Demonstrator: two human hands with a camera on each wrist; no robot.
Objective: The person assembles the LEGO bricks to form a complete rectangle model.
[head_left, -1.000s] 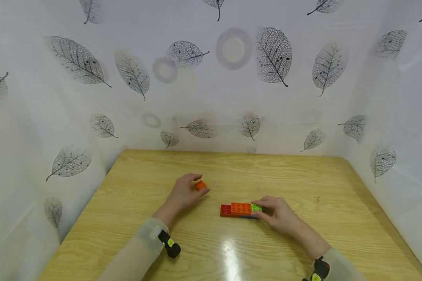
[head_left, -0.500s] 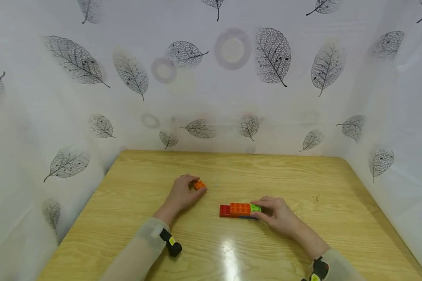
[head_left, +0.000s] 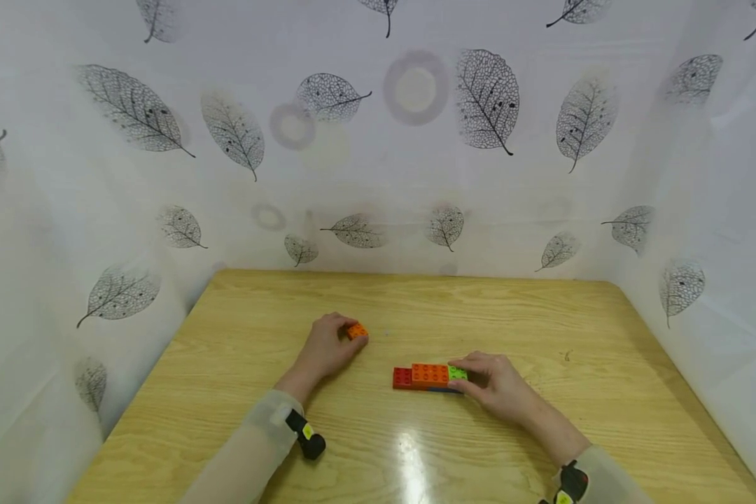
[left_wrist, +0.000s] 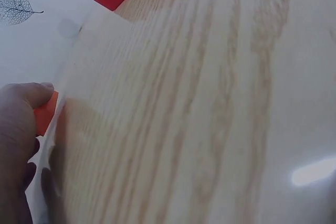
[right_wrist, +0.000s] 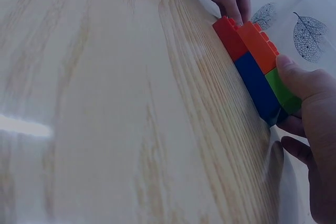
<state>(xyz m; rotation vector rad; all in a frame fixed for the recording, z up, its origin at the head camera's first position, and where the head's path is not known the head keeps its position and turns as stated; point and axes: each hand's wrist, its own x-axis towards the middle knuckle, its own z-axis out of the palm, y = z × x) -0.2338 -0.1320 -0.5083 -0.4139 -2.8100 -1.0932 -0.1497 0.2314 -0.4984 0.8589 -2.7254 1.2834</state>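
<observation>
My left hand (head_left: 328,346) pinches a small orange toy brick (head_left: 358,331) between thumb and fingers, left of the table's middle. In the left wrist view the thumb lies against that orange brick (left_wrist: 46,114). My right hand (head_left: 500,383) holds the right end of a joined row of bricks, at the green brick (head_left: 457,374). An orange brick (head_left: 430,375) sits on top in the middle, and a red brick (head_left: 402,378) forms the lower left end. The right wrist view shows a blue brick (right_wrist: 258,87) beneath the orange and green ones.
The bricks rest on a wood-grain table (head_left: 378,448). A pale curtain (head_left: 365,168) printed with leaves rises behind the table and along both sides. A light glare lies on the near tabletop.
My left thumb and fingers have closed in on the small orange brick, which shifts very slightly left in view. My right hand and the brick row stay nearly still.
</observation>
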